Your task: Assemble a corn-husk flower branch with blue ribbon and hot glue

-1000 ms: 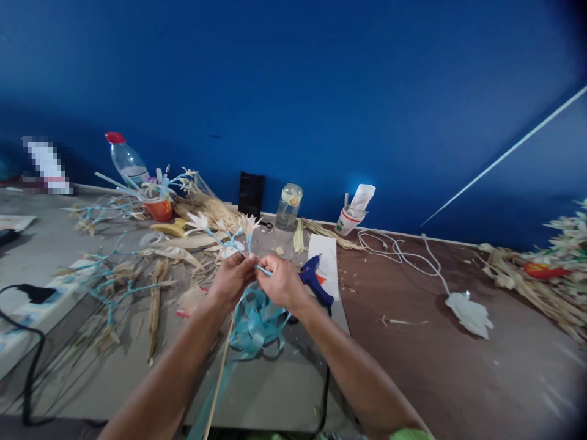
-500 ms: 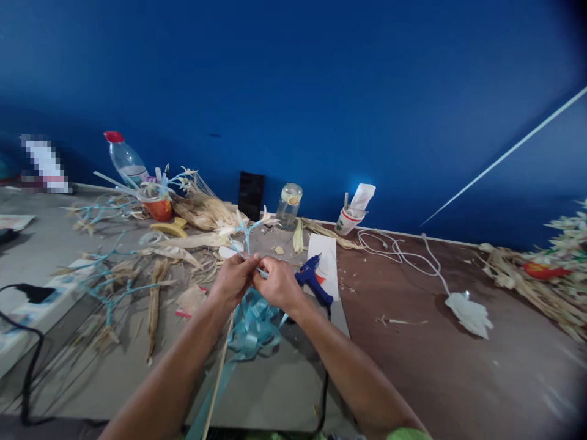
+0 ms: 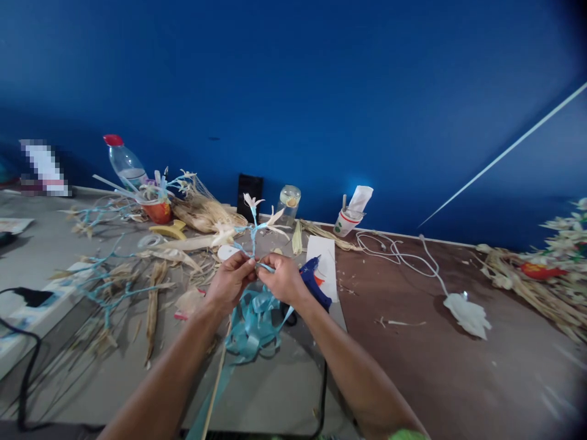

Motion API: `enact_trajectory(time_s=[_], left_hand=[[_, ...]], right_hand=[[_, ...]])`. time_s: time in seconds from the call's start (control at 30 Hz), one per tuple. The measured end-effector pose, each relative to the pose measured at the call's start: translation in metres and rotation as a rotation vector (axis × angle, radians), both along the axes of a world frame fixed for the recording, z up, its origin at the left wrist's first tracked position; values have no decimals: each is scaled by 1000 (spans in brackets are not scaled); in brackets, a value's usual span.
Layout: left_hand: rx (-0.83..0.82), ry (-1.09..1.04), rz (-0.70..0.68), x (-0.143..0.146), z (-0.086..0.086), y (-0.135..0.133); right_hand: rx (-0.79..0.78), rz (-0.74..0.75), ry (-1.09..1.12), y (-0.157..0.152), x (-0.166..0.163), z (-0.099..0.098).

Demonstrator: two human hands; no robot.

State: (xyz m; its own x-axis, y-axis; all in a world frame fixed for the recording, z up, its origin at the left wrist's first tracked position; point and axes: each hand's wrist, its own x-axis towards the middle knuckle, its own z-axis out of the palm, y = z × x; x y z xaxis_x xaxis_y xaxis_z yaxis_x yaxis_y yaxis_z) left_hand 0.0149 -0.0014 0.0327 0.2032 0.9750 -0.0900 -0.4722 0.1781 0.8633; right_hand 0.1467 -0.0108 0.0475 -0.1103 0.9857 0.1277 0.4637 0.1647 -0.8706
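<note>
Both hands meet over the middle of the tabletop (image 3: 413,366). The left hand (image 3: 229,282) has its fingers pinched shut on the blue-wrapped flower stem (image 3: 252,235), which stands up with pale husk flowers at the top. The right hand (image 3: 283,280) pinches the light blue ribbon (image 3: 252,321) right against that stem, and the rest loops loosely below. A blue glue gun (image 3: 314,280) lies just beside the right hand.
</note>
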Motion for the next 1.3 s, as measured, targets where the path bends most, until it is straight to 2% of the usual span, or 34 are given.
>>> enact_trajectory(time_s=[0.17,0.47,0.63,0.8,1.0,1.17,1.3], left_hand=[[113,235,12,-1,-8,3],[189,462,116,-10,1,5],[173,368,91,-10,-2,8],[118,187,47,-5,3,6],[42,78,80,0,9,3],[6,10,106,1,7,3],[-14,-62,122,4,5,2]], right_hand=[[37,1,-27,0,1,0],[-42,-34,44,-4,-4,5],[-44,4,176,-4,-5,6],[-9,-14,245,-5,-5,6],[-98,-41,242,-5,-7,7],[-96,-10,255,-3,-7,6],[-23,-11,126,-8,-10,6]])
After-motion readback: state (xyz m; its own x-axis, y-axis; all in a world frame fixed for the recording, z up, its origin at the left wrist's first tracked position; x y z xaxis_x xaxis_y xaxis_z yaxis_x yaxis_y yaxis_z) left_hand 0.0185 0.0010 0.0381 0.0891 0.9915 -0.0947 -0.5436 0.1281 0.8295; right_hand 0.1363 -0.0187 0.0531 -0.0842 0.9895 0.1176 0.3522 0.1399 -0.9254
